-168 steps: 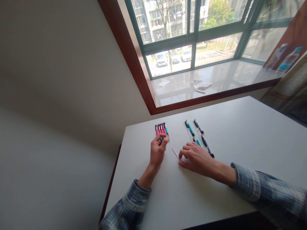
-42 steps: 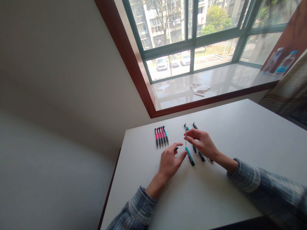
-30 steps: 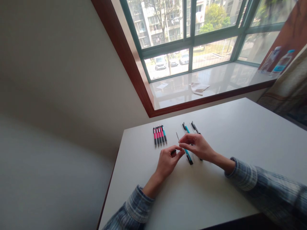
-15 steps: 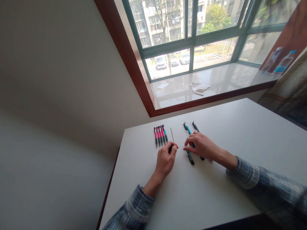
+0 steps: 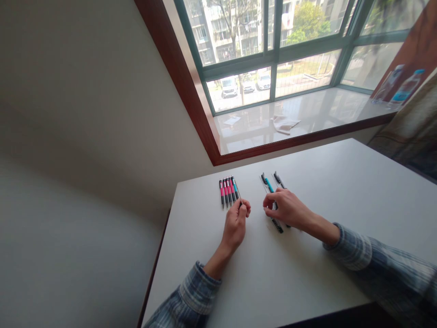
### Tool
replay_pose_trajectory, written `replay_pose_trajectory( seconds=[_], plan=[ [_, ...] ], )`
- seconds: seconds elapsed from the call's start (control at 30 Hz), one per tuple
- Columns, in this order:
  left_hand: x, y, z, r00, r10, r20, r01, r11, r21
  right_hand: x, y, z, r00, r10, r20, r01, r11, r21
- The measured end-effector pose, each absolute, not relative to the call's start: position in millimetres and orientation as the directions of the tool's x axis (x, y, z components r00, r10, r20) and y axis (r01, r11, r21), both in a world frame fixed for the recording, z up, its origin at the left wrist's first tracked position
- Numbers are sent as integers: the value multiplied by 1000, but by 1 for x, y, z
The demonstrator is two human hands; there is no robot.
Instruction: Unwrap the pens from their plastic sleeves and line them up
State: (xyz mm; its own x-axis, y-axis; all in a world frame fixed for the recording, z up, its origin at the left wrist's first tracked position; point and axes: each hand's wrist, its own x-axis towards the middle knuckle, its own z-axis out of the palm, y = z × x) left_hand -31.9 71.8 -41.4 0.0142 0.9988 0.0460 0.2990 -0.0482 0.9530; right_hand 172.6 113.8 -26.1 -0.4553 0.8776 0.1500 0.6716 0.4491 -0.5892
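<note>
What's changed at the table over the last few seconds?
The thin metal refill has passed from the right hand to the left hand, which has moved up beside the pink pens, refill tip pointing toward them. The right hand now rests over the teal pen, and the black pen end below it sits further right. The pink pens stayed put.

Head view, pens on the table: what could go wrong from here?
The thin pen refill in the left hand lies against the row of pink pens, so it may nudge them out of line. The right hand sits just above a dark pen barrel and near the teal pen, and might roll them across the smooth white table.
</note>
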Motion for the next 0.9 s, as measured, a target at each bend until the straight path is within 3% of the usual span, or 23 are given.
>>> replay_pose_trajectory(
  seconds=[0.37, 0.67, 0.9],
  plan=[
    [-33, 73, -40, 57, 998, 3, 279, -19, 960, 171, 112, -26, -469, 869, 157, 649, 459, -607],
    [-33, 67, -36, 111, 991, -71, 261, 40, 965, 177, 115, -11, -480, 866, 139, 479, 392, -785],
    [-32, 65, -37, 150, 986, -71, 338, 17, 941, 178, 117, -11, -581, 806, 112, 363, 379, -851]
  ],
)
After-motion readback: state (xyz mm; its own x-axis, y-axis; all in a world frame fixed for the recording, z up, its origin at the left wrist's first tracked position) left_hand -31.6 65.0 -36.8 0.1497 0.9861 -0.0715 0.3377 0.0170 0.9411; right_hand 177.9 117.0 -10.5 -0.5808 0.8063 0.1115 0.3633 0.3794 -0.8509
